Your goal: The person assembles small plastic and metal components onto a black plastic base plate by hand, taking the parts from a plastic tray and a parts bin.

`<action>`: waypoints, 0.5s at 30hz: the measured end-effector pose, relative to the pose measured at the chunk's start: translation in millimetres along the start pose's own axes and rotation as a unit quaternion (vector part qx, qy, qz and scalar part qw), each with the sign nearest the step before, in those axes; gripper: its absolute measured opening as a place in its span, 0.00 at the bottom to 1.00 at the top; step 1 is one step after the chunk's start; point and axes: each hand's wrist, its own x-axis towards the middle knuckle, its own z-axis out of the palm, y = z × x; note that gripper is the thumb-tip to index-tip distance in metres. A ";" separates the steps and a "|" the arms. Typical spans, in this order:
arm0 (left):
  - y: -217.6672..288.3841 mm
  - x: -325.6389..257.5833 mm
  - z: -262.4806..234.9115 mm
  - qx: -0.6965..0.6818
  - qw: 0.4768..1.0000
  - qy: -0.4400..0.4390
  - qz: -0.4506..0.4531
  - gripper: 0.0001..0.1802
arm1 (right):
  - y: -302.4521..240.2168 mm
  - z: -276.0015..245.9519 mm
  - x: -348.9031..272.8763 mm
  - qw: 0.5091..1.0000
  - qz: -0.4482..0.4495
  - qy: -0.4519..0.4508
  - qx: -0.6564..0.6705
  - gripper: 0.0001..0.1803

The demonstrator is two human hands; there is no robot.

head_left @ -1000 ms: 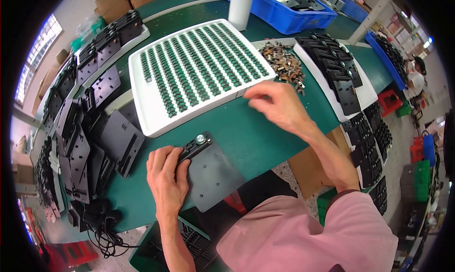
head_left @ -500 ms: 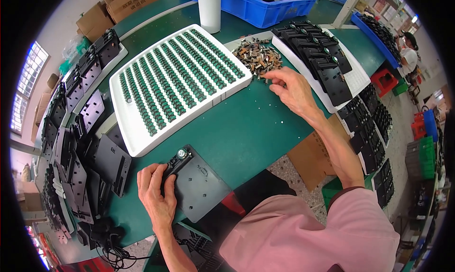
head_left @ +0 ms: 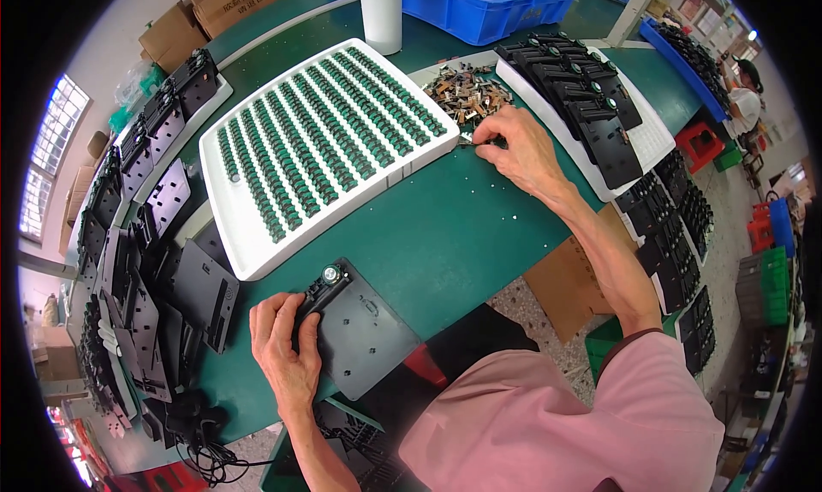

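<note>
My left hand [head_left: 287,346] is closed around the black tube-like part along the edge of a flat dark plate [head_left: 364,329]. A round silver-green piece [head_left: 331,274] sits at the tube's far end. The plate lies at the near edge of the green table, with small raised pegs on its face. Beyond it, my right hand [head_left: 518,149] reaches to the near edge of a pile of small brown and metallic parts [head_left: 467,94]. Thumb and fingers are pinched together there; what is between them is too small to make out.
A white foam tray [head_left: 300,235] holds rows of small green-and-black parts. Dark plate assemblies [head_left: 591,107] lie on white foam at the right; more plates [head_left: 201,295] are stacked at the left. A blue bin [head_left: 488,17] and white post [head_left: 380,17] stand behind. Another person [head_left: 745,102] sits far right.
My right hand has shifted slightly left and up against the pile's edge, its fingers drawing into a tighter pinch. My left hand still grips the plate in nearly the same place.
</note>
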 end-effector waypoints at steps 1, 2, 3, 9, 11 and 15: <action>-0.3 -0.5 -0.2 0.000 1.000 0.001 -0.002 0.15 | -0.4 -1.0 -2.5 1.000 0.000 -0.001 0.000 0.09; -0.3 -0.9 -0.5 -0.001 1.000 0.003 -0.003 0.15 | -2.2 -3.0 -4.7 1.000 0.003 -0.001 0.014 0.10; 0.4 -0.6 -0.6 -0.001 1.000 0.001 -0.003 0.15 | -3.3 -5.5 -6.2 1.000 0.007 0.000 0.027 0.10; 1.1 -0.4 0.3 -0.001 1.000 0.002 -0.004 0.15 | -5.7 13.2 3.9 0.997 -0.052 0.058 -0.025 0.10; 1.9 0.4 0.9 -0.001 1.000 0.003 0.000 0.15 | -3.4 13.1 3.0 0.997 -0.047 0.043 -0.034 0.09; 2.0 0.1 0.0 -0.005 1.000 -0.003 -0.009 0.15 | -3.8 0.1 -7.3 0.999 -0.010 0.004 -0.031 0.05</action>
